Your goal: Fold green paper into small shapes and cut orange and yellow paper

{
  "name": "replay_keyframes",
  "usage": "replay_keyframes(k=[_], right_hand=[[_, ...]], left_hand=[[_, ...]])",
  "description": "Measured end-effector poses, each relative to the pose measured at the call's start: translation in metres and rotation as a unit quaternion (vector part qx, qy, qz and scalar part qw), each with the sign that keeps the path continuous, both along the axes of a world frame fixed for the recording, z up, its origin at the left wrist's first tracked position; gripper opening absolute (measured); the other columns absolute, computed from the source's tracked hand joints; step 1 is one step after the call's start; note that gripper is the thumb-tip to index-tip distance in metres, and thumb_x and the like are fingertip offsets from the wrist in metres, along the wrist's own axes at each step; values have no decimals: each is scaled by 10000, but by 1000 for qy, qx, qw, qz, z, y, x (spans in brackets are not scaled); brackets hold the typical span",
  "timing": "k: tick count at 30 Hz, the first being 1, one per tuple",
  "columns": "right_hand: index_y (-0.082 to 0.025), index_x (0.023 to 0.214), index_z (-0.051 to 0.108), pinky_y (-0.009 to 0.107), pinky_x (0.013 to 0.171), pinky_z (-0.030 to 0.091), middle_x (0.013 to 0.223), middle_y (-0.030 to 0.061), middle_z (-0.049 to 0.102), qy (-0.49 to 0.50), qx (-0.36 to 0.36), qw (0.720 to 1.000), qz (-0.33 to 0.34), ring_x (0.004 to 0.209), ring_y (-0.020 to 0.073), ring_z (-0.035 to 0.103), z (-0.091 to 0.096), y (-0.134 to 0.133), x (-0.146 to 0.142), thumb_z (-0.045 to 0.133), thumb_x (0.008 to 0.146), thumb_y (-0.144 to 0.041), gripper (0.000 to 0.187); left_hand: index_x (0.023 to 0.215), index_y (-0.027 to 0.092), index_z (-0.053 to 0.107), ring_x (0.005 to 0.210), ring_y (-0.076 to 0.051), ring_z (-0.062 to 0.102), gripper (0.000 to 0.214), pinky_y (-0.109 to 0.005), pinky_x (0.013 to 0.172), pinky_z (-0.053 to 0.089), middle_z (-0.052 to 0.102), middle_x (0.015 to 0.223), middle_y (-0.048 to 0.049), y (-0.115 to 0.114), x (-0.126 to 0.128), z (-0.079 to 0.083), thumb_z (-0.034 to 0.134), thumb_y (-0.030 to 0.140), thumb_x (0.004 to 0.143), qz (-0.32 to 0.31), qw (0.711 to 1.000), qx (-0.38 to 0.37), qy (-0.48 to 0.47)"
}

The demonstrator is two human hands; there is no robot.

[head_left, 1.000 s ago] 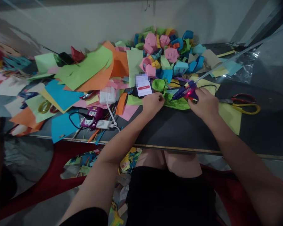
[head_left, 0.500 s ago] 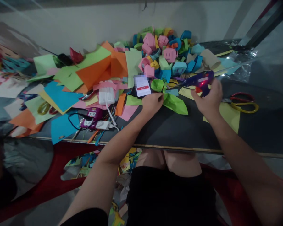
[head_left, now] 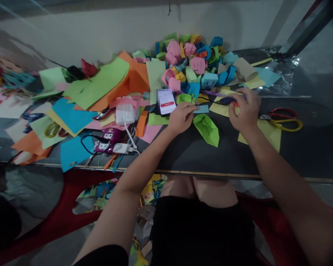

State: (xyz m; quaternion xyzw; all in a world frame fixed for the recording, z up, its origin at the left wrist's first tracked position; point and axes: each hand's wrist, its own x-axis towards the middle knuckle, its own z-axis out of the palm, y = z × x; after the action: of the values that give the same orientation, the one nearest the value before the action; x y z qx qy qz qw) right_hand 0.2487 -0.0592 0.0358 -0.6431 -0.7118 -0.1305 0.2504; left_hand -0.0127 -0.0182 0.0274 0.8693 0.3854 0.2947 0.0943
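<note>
My left hand (head_left: 181, 117) hovers in front of the phone, its fingers loosely stretched to the right and apart from the green folded paper (head_left: 207, 129). That paper lies boat-shaped on the table to its right. Just behind the fingers sits a small green paper cup shape (head_left: 184, 98), and by the fingertips is a light blue paper strip (head_left: 202, 109). Low over the table, my right hand (head_left: 245, 111) is curled round a purple hot glue gun (head_left: 226, 100). Most of the gun's handle is hidden by the hand.
Red-and-yellow scissors (head_left: 284, 119) lie right of my right hand on yellow paper. Behind stands a heap of folded paper shapes (head_left: 198, 64). A phone (head_left: 166, 101), a white charger (head_left: 124, 113), a purple power strip (head_left: 108, 140) and coloured sheets (head_left: 100, 83) cover the left side.
My left hand has let go of the green folded paper, which now rests slightly lower on the table. The glue gun has come down with my right hand and points left.
</note>
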Motion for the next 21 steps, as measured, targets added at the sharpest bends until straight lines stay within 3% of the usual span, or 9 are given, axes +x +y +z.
replay_keyframes(k=[3, 5, 8, 13, 21], right_hand=[[-270, 1055, 785, 549, 1087, 354, 1470, 92, 569, -16, -40, 984, 172, 1368, 336, 487, 9, -10, -13, 459, 887, -197, 374], [-279, 1012, 808, 572, 1114, 308, 1552, 47, 515, -26, -67, 970, 232, 1418, 360, 428, 9, -12, -18, 504, 838, -194, 361], [-299, 1075, 812, 622, 1127, 243, 1622, 12, 446, -37, -105, 963, 247, 1446, 398, 359, 5, -10, -22, 548, 804, -203, 391], [-338, 1167, 793, 648, 1159, 173, 1602, -3, 477, -44, -139, 961, 236, 1456, 390, 325, 4, -10, -25, 576, 782, -202, 462], [-349, 1108, 810, 650, 1180, 137, 1603, -24, 469, -33, -144, 957, 249, 1454, 372, 338, 2, -9, -28, 548, 790, -189, 442]], left_hand=[[1027, 238, 778, 1210, -298, 605, 309, -479, 1046, 450, 686, 1236, -126, -1, -7, 4, 483, 280, 945, -41, 998, 13, 37], [978, 243, 791, 1210, -335, 582, 285, -507, 1030, 442, 662, 1246, -132, -2, -9, 4, 532, 332, 900, -72, 995, 15, 69], [920, 237, 804, 1204, -351, 558, 291, -519, 1027, 426, 643, 1240, -130, -3, -9, 3, 543, 348, 856, -111, 988, 23, 102], [922, 245, 817, 1225, -343, 526, 309, -508, 1053, 403, 624, 1258, -114, -1, -9, 1, 532, 332, 837, -128, 984, 32, 118], [918, 240, 812, 1246, -344, 520, 300, -500, 1061, 404, 622, 1289, -107, -3, -8, 1, 531, 295, 827, -133, 983, 32, 121]])
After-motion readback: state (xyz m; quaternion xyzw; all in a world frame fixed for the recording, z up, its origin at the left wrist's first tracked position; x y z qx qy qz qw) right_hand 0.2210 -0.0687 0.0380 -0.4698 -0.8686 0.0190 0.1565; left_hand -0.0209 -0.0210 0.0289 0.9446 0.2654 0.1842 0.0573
